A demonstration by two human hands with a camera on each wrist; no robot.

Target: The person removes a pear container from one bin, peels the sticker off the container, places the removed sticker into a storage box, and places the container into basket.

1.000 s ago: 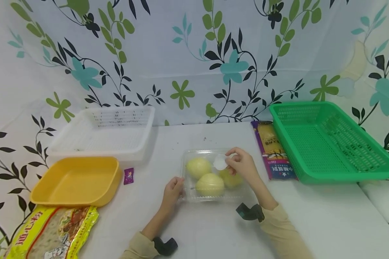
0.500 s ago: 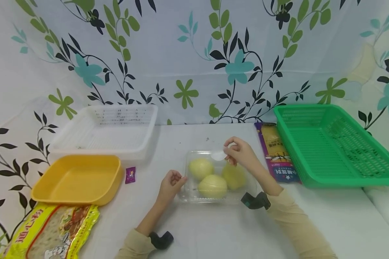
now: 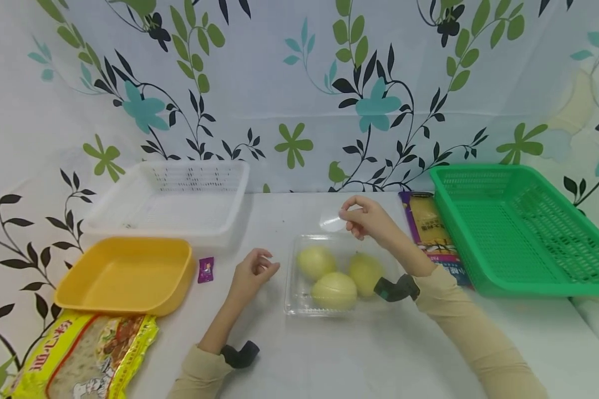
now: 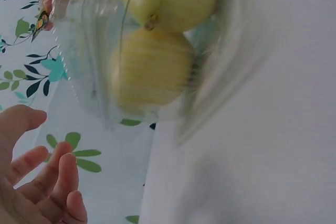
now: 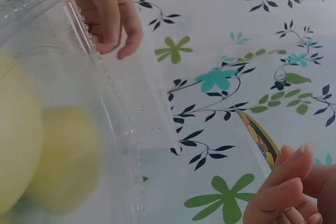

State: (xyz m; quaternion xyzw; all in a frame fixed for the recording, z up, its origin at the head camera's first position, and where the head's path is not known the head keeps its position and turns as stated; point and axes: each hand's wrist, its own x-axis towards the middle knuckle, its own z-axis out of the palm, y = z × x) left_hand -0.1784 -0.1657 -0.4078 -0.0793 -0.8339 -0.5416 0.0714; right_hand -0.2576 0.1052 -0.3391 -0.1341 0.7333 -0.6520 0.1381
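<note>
A clear plastic clamshell box (image 3: 292, 302) sits mid-table with its lid closed over three pale yellow-green, pear-like fruits (image 3: 334, 291). Above its far edge, my right hand (image 3: 371, 220) pinches a round sticker (image 3: 331, 222) between thumb and fingertips. The sticker looks whitish from above; the right wrist view shows colourful print on its other face (image 5: 260, 137). My left hand (image 3: 249, 277) hovers left of the box, apart from it, fingers loosely bent and holding nothing. The left wrist view shows that same hand (image 4: 39, 179) with thumb and fingers spread.
At the back left is a white basket (image 3: 229, 221), with a yellow tray (image 3: 184, 271) before it. A yellow food bag (image 3: 80, 354) lies front left, a small purple packet (image 3: 206, 270) beside the tray. On the right, a green basket (image 3: 509, 288) stands against a pasta bag (image 3: 429, 227).
My right hand has lifted the sticker away from the box lid, up and toward the back. My left hand has let go of the box's left edge and drawn back left.
</note>
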